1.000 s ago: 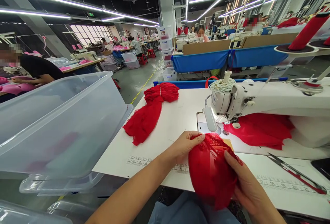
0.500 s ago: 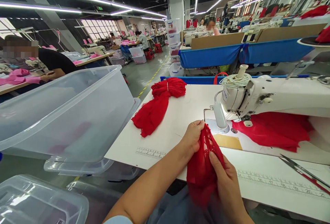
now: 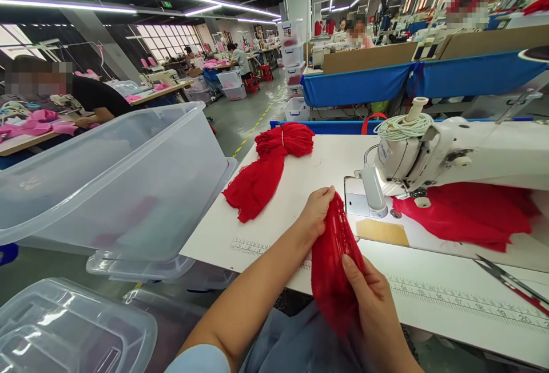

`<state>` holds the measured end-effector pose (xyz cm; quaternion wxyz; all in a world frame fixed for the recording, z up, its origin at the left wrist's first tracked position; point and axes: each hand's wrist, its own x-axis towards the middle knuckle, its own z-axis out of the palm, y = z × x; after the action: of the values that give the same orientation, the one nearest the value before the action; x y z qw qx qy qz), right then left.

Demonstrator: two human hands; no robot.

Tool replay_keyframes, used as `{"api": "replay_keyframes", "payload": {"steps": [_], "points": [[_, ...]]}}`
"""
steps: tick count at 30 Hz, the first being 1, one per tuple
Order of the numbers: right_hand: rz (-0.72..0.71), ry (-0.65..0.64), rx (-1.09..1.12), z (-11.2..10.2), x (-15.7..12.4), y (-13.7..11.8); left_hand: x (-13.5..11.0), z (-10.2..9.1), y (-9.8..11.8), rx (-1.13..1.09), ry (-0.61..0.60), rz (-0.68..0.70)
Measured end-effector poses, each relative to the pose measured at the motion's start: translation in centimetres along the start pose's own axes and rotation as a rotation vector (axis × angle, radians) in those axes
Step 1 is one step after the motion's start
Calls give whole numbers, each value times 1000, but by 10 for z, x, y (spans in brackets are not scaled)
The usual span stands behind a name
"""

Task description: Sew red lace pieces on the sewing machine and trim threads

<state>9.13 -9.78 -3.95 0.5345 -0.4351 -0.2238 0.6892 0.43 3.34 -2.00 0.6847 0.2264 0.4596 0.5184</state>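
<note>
A piece of red lace fabric (image 3: 337, 267) hangs between my two hands over the table's front edge. My left hand (image 3: 318, 210) pinches its top end, just left of the sewing machine's needle area. Lower down, my right hand (image 3: 369, 287) grips its right side, thumb lying on top. The fabric's lower end drops toward my lap. The white sewing machine (image 3: 463, 150) stands to the right, with more red fabric (image 3: 463, 213) under its arm. A bundle of red lace (image 3: 285, 139), tied with a thin band, lies at the back left, one part spread toward the front.
Scissors (image 3: 512, 284) with red on the handle lie at the table's right. Printed rulers (image 3: 454, 301) run along the front edge of the white table (image 3: 210, 233). A large clear plastic bin (image 3: 171, 190) stands at the left, above other clear boxes (image 3: 77, 327). Co-workers sit at machines beyond.
My hands and the red lace fabric have shifted slightly left relative to the machine; the fabric now hangs narrower and more gathered. The camera view has turned slightly.
</note>
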Motion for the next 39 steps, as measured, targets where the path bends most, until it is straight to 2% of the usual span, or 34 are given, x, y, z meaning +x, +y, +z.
{"api": "replay_keyframes", "payload": {"steps": [5, 7, 10, 14, 17, 20, 22, 24, 28, 30, 36, 39], "points": [[166, 11, 176, 1, 10, -19, -11, -15, 10, 139, -108, -45], [200, 8, 182, 1, 11, -22, -13, -20, 13, 169, -129, -61], [244, 7, 118, 2, 11, -22, -14, -23, 13, 154, -115, -5], [131, -12, 42, 3, 11, -14, -9, -19, 10, 98, -67, 75], [-17, -83, -113, 3, 8, 0, -2, -16, 8, 68, -10, 78], [-126, -98, -243, 2, 3, 15, 5, -14, 6, 52, 20, 58], [-129, -104, -239, 2, 1, 17, 8, -15, 6, 50, 17, 50], [-67, -119, -167, 1, 3, 10, 8, -18, 7, 61, -3, 38], [107, -34, 21, -7, 12, -19, 1, -27, 16, 122, -97, -47], [139, 14, 47, -16, 15, -35, -5, -29, 20, 145, -159, -92], [151, 210, 39, -52, 5, -69, -22, -17, 8, 166, -418, -222], [112, 291, 9, -62, -4, -77, -25, -7, -3, 194, -473, -211]]}}
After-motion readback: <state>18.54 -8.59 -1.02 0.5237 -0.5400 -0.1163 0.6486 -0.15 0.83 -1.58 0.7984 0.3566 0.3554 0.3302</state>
